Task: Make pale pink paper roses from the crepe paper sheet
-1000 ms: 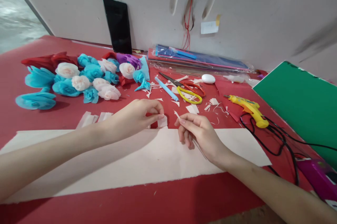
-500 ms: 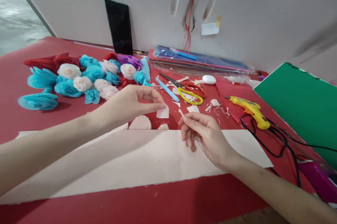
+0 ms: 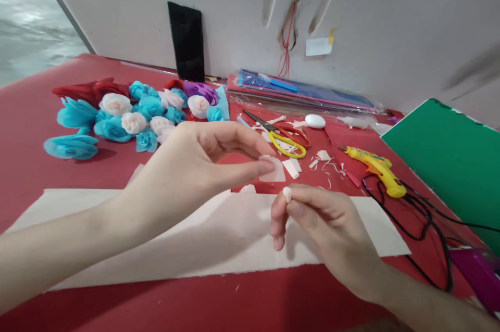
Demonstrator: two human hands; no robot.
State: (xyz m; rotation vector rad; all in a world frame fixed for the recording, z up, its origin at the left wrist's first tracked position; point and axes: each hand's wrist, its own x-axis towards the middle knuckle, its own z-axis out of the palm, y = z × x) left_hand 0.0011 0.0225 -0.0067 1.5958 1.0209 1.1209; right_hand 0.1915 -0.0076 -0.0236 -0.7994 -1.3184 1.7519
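Observation:
My left hand (image 3: 211,170) pinches a small pale paper petal (image 3: 274,170) between thumb and fingertips, its rounded edge upward. Just below and to the right, my right hand (image 3: 324,228) is closed on a thin stem with a small cream paper bud (image 3: 287,194) at its tip; most of the stem is hidden by the fingers. Petal and bud are apart. Beneath both hands lies a long strip of pale crepe paper (image 3: 164,259) on the red table. Another cut petal (image 3: 248,189) shows at the strip's far edge.
Blue, white, red and purple paper flowers (image 3: 146,108) cluster at the left. Scissors (image 3: 287,143) lie among paper scraps (image 3: 291,168). A yellow glue gun (image 3: 375,168) with black cable and a green board (image 3: 445,165) are at right. A black phone (image 3: 187,43) leans on the wall.
Both hands have come closer to me. My left hand has moved right with the petal, nearer the bud. My right hand has tilted the stem so its tip faces me. The view has shifted slightly.

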